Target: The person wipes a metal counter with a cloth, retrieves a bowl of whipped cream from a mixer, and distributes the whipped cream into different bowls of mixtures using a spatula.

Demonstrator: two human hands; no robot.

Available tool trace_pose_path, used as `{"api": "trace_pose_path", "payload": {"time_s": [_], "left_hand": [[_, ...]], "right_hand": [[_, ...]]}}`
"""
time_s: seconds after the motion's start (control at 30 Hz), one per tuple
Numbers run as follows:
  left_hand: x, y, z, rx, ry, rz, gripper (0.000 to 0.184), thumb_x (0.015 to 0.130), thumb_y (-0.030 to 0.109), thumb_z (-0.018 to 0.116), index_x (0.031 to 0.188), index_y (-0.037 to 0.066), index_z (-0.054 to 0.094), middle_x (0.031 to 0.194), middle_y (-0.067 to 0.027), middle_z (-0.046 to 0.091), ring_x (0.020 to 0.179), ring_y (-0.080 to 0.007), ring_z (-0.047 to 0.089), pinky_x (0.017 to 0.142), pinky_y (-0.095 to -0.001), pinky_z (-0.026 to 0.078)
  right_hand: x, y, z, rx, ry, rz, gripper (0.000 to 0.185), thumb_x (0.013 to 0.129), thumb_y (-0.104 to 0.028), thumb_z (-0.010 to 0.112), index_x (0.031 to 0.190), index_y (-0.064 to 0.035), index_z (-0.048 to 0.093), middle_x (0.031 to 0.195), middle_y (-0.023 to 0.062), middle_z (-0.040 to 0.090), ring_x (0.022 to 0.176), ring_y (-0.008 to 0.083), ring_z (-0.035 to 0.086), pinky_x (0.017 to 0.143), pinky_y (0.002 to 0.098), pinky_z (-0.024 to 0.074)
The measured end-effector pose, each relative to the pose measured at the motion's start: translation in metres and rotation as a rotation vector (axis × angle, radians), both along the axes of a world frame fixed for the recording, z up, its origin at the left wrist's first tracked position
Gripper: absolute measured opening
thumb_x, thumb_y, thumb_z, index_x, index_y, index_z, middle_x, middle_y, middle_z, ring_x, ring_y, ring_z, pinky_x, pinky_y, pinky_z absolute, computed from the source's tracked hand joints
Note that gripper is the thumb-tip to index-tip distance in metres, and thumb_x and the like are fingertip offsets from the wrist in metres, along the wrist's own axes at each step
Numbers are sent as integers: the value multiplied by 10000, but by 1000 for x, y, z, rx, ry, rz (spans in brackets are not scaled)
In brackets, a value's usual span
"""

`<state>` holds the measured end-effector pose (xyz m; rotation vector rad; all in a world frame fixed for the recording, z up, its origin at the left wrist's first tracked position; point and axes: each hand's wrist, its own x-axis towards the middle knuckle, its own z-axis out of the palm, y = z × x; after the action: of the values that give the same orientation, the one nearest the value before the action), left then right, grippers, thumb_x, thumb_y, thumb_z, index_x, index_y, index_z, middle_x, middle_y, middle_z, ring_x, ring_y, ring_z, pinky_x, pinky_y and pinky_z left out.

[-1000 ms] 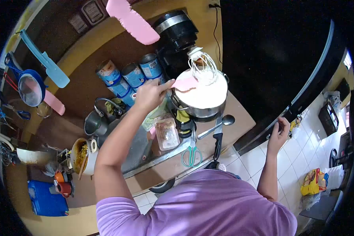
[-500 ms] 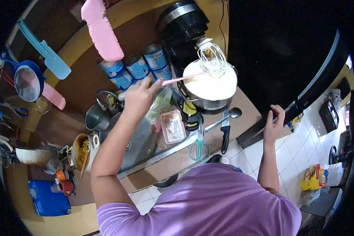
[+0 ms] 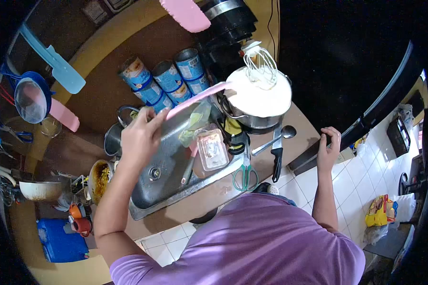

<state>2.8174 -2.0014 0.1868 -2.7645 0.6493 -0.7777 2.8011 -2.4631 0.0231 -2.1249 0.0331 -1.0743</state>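
Observation:
My left hand (image 3: 141, 136) holds a pink spatula (image 3: 197, 99) by its near end, above the sink. The spatula's far end reaches the left rim of a metal bowl (image 3: 259, 121) full of white cream (image 3: 257, 103). A wire whisk (image 3: 261, 69), coated white, hangs from the black mixer (image 3: 228, 21) over the cream. My right hand (image 3: 329, 144) is held off to the right, beside the dark door edge, touching no object that I can make out. Its fingers are slightly bent and apart.
A metal sink (image 3: 164, 159) lies left of a plastic tub (image 3: 212, 149). Green scissors (image 3: 245, 176), a knife (image 3: 277, 159) and a ladle (image 3: 287, 132) lie by the bowl. Stacked blue cans (image 3: 167, 77) stand behind. A blue spatula (image 3: 64, 71) hangs at upper left.
My left hand has moved left and down, away from the bowl, drawing the spatula with it. The spatula's end has shifted from over the cream to the rim. My right hand has barely moved.

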Motion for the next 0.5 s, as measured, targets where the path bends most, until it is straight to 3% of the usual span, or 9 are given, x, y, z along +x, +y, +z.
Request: {"api": "trace_pose_path", "payload": {"time_s": [0.07, 0.17, 0.27, 0.37, 0.5], "left_hand": [[16, -19, 3, -342, 244, 47, 425, 813, 145, 681, 1235, 174, 636, 969, -96, 624, 806, -302, 635, 711, -386, 522], [54, -42, -11, -433, 316, -149, 389, 850, 182, 666, 1238, 181, 632, 962, -117, 646, 865, -330, 637, 740, -417, 508], [76, -80, -6, -465, 319, -55, 366, 865, 199, 645, 1229, 170, 631, 925, -133, 650, 859, -349, 629, 748, -431, 508], [98, -95, -20, -372, 378, -224, 338, 885, 208, 612, 1221, 173, 637, 931, -136, 648, 854, -352, 629, 740, -427, 504], [114, -85, 7, -383, 381, -100, 344, 889, 212, 608, 1230, 189, 641, 1003, -148, 668, 900, -342, 641, 802, -419, 504]], "right_hand": [[-1, -4, -4, 11, -9, 0, 97, 866, 33, 567, 943, -13, 604, 1026, 110, 595, 1031, 236, 561, 937, 324, 418], [-3, -6, 1, 15, -30, -9, 96, 864, 33, 564, 938, -15, 602, 1014, 112, 593, 1022, 248, 560, 928, 332, 418], [-3, -13, 3, 25, -41, -8, 94, 862, 36, 560, 932, -15, 595, 999, 114, 588, 1010, 256, 556, 921, 338, 414], [-8, -22, 1, 37, -42, -6, 92, 864, 38, 556, 932, -14, 592, 996, 114, 586, 1007, 254, 554, 921, 339, 414], [-16, -39, -5, 67, -44, -39, 89, 865, 35, 555, 931, -12, 592, 990, 111, 586, 1007, 250, 555, 929, 343, 412]]}}
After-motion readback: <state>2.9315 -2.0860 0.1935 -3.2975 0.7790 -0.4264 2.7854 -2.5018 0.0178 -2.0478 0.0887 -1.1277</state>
